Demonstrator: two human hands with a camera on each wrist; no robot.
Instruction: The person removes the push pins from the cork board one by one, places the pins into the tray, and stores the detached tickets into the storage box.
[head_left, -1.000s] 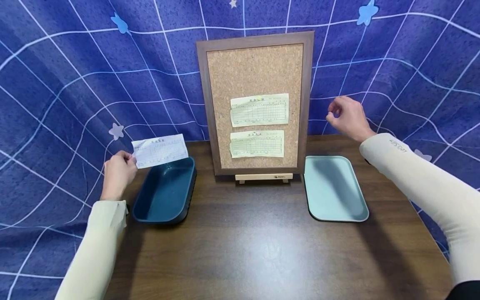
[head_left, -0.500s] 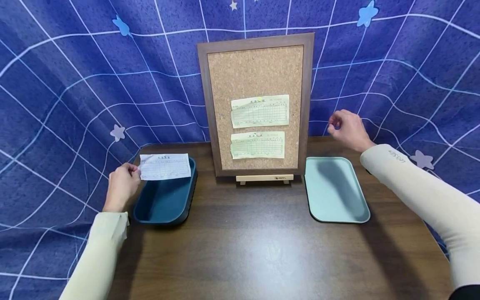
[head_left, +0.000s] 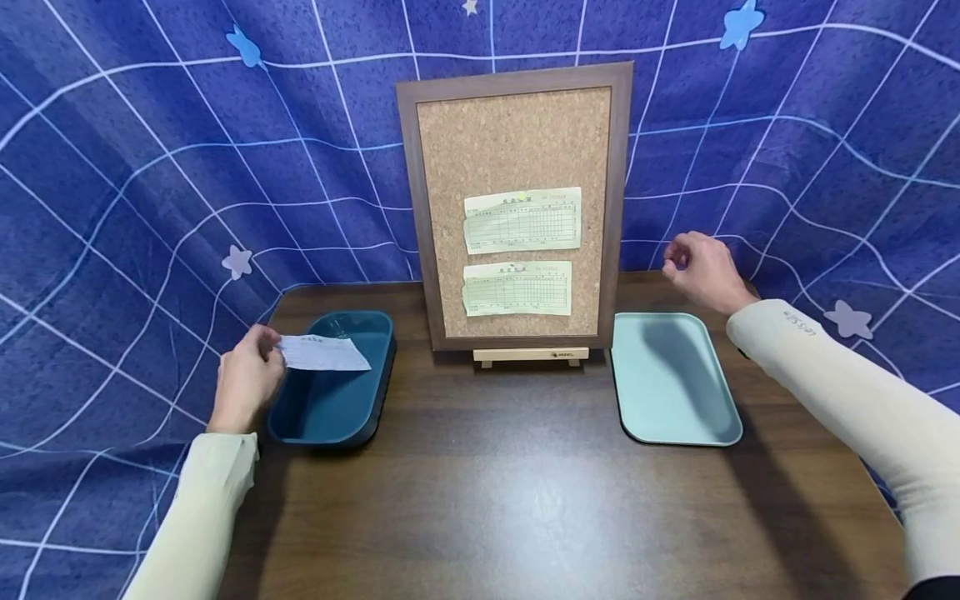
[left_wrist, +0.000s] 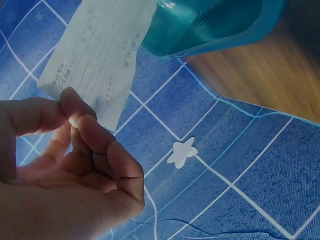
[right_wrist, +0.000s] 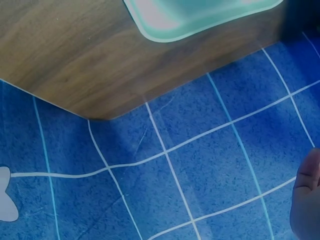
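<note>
A white printed receipt slip is pinched at its left end between the thumb and finger of my left hand. The slip tilts over the dark blue bin, apart from its floor as far as I can see. The left wrist view shows the same slip beyond the fingertips. My right hand hangs in the air near the back of the pale green tray, thumb and fingers curled; whether something small is between them is hidden. Only a bit of that hand shows in the right wrist view.
A framed cork board stands upright on a small wooden stand between bin and tray. An upper receipt and a lower receipt are pinned to it. Blue gridded cloth hangs behind the brown table.
My left hand has brought the slip down and rightward over the blue bin, and the slip has tipped flatter. My right hand has sunk lower toward the green tray.
</note>
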